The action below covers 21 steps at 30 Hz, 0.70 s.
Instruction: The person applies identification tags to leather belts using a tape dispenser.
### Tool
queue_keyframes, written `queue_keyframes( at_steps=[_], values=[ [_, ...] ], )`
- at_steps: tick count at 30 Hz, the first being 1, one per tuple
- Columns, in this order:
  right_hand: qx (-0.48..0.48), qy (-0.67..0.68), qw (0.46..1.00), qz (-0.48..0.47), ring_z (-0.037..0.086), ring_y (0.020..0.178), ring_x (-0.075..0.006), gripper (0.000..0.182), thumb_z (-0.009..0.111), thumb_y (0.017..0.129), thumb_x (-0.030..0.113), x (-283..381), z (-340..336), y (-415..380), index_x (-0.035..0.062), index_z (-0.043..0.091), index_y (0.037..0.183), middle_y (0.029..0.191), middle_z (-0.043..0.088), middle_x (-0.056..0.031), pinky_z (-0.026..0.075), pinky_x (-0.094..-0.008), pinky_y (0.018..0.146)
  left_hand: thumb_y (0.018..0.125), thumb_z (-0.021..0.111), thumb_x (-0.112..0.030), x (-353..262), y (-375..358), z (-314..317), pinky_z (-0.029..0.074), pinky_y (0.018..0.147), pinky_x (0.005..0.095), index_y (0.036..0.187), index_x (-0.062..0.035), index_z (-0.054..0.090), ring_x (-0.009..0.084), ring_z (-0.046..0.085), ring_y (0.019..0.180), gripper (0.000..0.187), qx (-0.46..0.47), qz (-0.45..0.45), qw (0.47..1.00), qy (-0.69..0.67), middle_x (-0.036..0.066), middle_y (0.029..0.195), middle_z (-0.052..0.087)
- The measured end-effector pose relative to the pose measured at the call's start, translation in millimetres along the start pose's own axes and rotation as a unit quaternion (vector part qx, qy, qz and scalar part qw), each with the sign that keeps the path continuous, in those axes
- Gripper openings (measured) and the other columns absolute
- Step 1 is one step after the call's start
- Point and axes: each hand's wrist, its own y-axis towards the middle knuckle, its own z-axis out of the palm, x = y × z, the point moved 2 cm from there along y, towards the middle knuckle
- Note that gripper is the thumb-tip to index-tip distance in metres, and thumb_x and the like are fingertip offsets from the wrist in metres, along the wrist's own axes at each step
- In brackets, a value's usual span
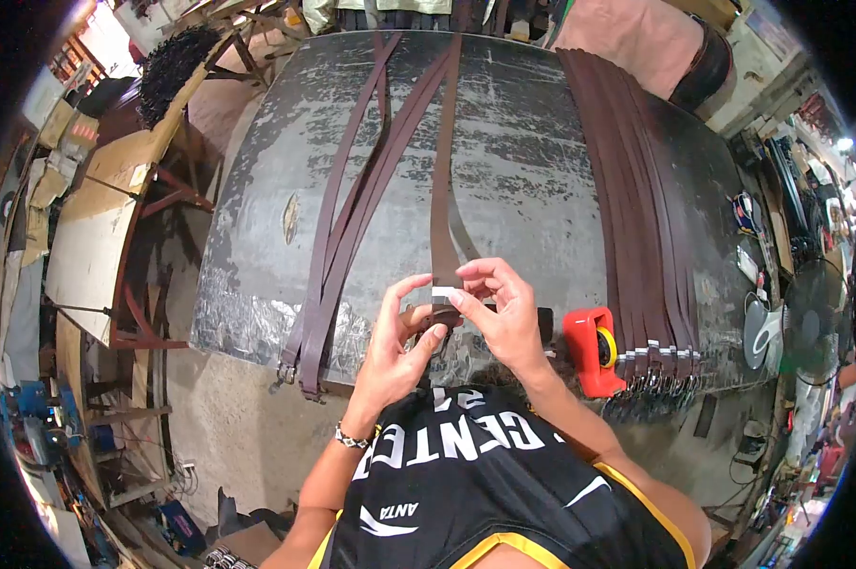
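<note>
A long brown belt strap point(443, 209) runs down the table toward me, its near end between my hands. Around a white piece point(441, 293), perhaps tape or a label, my right hand point(502, 308) pinches the strap with thumb and fingers. My left hand point(397, 334) curls about the same end from the left, its thumb by a dark part near the buckle end that I cannot make out clearly. Just right of my right hand stands a red tape dispenser point(589, 353) with a yellow-cored roll.
Dark brown straps with metal buckles lie side by side on the table's right point(641, 218). Several looser straps point(338, 237) cross on its left. The dark worn tabletop point(248, 237) ends just before me. A wooden bench point(101, 242) stands left, a fan point(812, 322) right.
</note>
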Motion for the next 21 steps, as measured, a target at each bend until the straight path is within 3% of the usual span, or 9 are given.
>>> queue_keyframes(
  at_steps=[3,6,9,15,21],
  values=[
    [-0.004,-0.065,0.997,-0.05,0.059,0.078,-0.0079,0.019,0.071,0.086,0.005,-3.1,-3.2,-0.6,0.0015,0.066,0.104,0.086,0.065,-0.0014,0.048,-0.0242,0.069,0.094,0.058,0.003,0.2,-1.4,0.7,0.05,0.093,0.0314,0.144,-0.0059,0.03,0.018,0.063,0.109,0.058,-0.024,-0.029,0.999,0.022,0.015,0.117,0.065],
    [-0.022,-0.056,0.998,-0.036,0.058,0.077,-0.0076,0.015,0.071,0.086,0.005,-2.4,-3.5,-1.4,0.0022,0.069,0.1,0.086,0.066,-0.0005,0.046,-0.0244,0.07,0.093,0.059,0.003,1.7,1.5,2.6,0.051,0.092,0.0312,0.143,-0.0064,0.031,0.0169,0.063,0.107,0.058,-0.037,0.034,0.998,0.049,0.014,0.116,0.065],
    [-0.024,-0.044,0.998,-0.033,0.058,0.077,-0.0076,0.015,0.071,0.086,0.006,-2.8,-4.3,-1.0,0.0024,0.069,0.1,0.085,0.066,-0.0007,0.046,-0.0237,0.07,0.091,0.064,0.002,-5.9,2.1,2.1,0.051,0.092,0.0297,0.143,-0.0063,0.034,0.017,0.063,0.106,0.061,-0.043,0.004,0.999,0.007,0.012,0.114,0.066],
    [-0.014,-0.046,0.998,-0.031,0.058,0.076,-0.0073,0.014,0.071,0.087,0.008,-1.7,-5.1,0.1,0.0021,0.07,0.1,0.086,0.066,-0.0001,0.046,-0.0232,0.069,0.092,0.063,0.002,-2.1,5.0,-1.0,0.052,0.091,0.0304,0.136,-0.0043,0.047,0.017,0.064,0.105,0.048,-0.033,0.012,0.998,0.051,0.012,0.114,0.066],
    [0.001,-0.096,0.995,0.012,0.06,0.077,-0.0071,0.015,0.07,0.089,0.011,-5.0,-8.8,-2.0,0.0028,0.069,0.101,0.087,0.068,-0.0003,0.046,-0.0229,0.068,0.092,0.063,0.003,-0.8,3.7,0.8,0.051,0.092,0.0297,0.135,-0.0033,0.046,0.0175,0.063,0.108,0.046,-0.026,-0.022,0.999,0.041,0.013,0.114,0.066]
  ],
)
